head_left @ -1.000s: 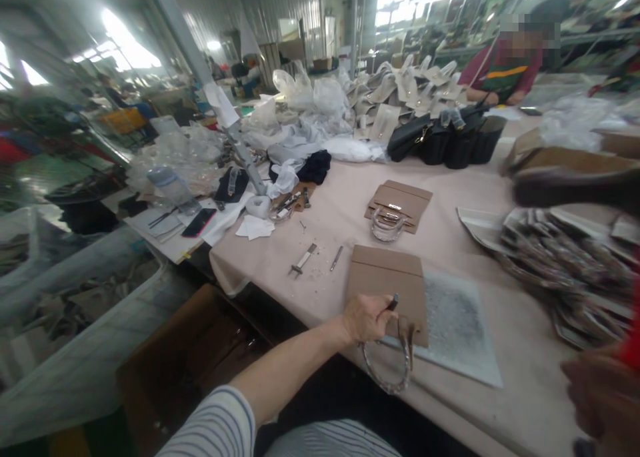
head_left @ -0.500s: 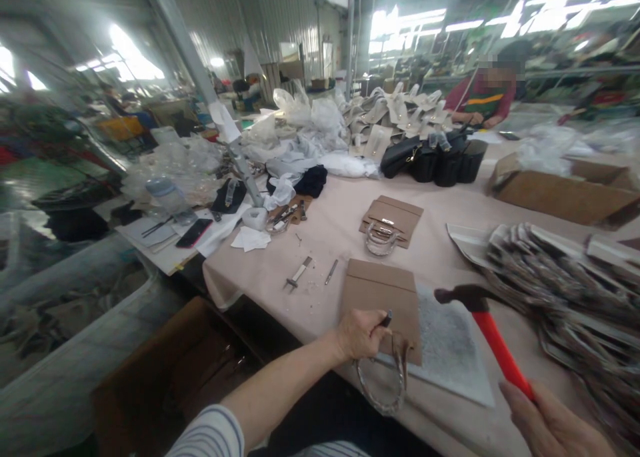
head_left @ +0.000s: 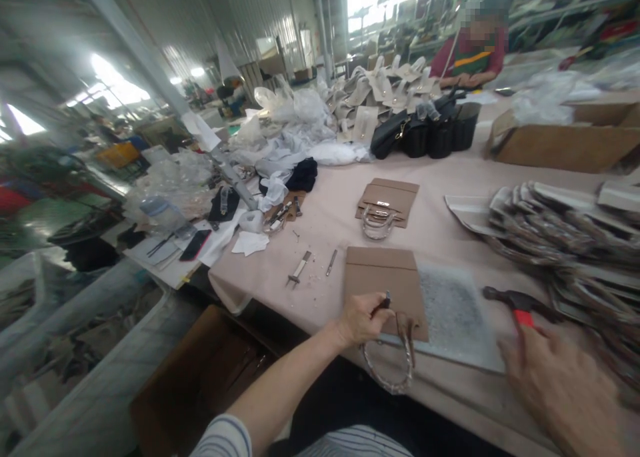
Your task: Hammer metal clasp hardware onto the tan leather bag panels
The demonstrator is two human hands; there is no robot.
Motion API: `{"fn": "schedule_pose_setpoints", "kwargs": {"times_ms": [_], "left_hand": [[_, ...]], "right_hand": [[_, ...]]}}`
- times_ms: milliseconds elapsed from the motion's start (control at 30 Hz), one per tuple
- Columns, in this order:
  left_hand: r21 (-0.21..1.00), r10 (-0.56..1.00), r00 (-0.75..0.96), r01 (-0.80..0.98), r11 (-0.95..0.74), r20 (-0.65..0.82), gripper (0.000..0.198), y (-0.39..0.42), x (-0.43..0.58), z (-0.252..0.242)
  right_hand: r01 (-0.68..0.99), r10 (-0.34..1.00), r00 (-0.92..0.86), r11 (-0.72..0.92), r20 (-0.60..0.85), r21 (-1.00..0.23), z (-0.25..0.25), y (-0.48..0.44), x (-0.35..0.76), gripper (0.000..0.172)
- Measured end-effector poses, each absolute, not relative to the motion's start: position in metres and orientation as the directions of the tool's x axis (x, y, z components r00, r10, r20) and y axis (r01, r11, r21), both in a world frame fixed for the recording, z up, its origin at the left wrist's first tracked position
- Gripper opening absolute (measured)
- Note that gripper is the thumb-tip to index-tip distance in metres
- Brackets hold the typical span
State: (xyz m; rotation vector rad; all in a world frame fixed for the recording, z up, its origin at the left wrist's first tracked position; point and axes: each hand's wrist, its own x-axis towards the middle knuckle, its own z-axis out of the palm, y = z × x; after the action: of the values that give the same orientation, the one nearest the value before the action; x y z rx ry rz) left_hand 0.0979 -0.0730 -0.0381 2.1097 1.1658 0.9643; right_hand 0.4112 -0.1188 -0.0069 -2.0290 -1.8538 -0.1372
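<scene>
My left hand (head_left: 367, 317) is closed around a short dark metal tool like a punch (head_left: 387, 298), its end poking up past the thumb. Under this hand lies a flat brown leather bag panel (head_left: 381, 275) with a stitched line across. Its plastic-wrapped handle (head_left: 387, 377) hangs over the table's front edge. The panel partly covers a grey slab (head_left: 457, 317). To the right, my right hand (head_left: 555, 370) is around the red grip of a hammer (head_left: 523, 305), low over the table beside the slab; the fingers hide most of the grip.
Another brown panel with a wrapped handle (head_left: 383, 207) lies farther back. Calipers (head_left: 299, 269) and a thin metal rod (head_left: 331, 262) lie left. Wrapped handle pieces (head_left: 545, 223) pile up at right, before a cardboard box (head_left: 565, 147). Black bags (head_left: 430, 133) stand behind; a person (head_left: 470, 63) sits beyond.
My right hand has brought the hammer lower and to the right, toward the table beside the slab. My left hand still holds the metal tool over the panel. The view has shifted slightly.
</scene>
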Motion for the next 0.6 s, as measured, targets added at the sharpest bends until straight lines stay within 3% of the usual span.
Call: {"fn": "schedule_pose_setpoints", "kwargs": {"times_ms": [33, 133, 233, 300, 400, 467, 533, 600], "left_hand": [[0.742, 0.874, 0.365, 0.476, -0.471, 0.321, 0.012, -0.074, 0.098, -0.036], [0.771, 0.889, 0.347, 0.460, -0.440, 0.300, 0.012, -0.076, 0.100, -0.036], [0.888, 0.952, 0.208, 0.358, -0.289, 0.225, 0.016, -0.072, 0.104, -0.041], [0.983, 0.993, -0.003, 0.143, -0.116, 0.118, 0.028, -0.064, 0.101, -0.041], [0.992, 0.969, -0.244, -0.127, 0.002, -0.033, 0.040, -0.043, 0.080, -0.031], [0.999, 0.958, -0.285, -0.021, 0.038, -0.042, 0.039, -0.030, 0.055, -0.019], [0.946, 0.952, -0.306, 0.307, 0.102, -0.003, 0.031, -0.021, 0.029, -0.007], [0.712, 0.952, -0.305, 0.672, 0.204, 0.015, 0.023, -0.016, 0.009, 0.000]], "right_hand": [[0.983, 0.935, 0.040, 0.026, 0.352, -0.180, -0.006, -0.115, 0.393, 0.042], [0.904, 0.900, -0.234, 0.341, 0.367, -0.259, -0.012, -0.106, 0.333, 0.044], [0.878, 0.886, -0.313, 0.407, 0.343, -0.250, -0.029, -0.102, 0.293, 0.041], [0.885, 0.886, -0.317, 0.404, 0.337, -0.231, -0.041, -0.102, 0.284, 0.042], [0.883, 0.883, -0.325, 0.412, 0.340, -0.226, -0.051, -0.104, 0.287, 0.042], [0.884, 0.882, -0.319, 0.409, 0.345, -0.228, -0.052, -0.104, 0.290, 0.042], [0.887, 0.885, -0.308, 0.400, 0.349, -0.230, -0.051, -0.103, 0.290, 0.041], [0.888, 0.885, -0.305, 0.397, 0.351, -0.231, -0.050, -0.103, 0.289, 0.041]]}}
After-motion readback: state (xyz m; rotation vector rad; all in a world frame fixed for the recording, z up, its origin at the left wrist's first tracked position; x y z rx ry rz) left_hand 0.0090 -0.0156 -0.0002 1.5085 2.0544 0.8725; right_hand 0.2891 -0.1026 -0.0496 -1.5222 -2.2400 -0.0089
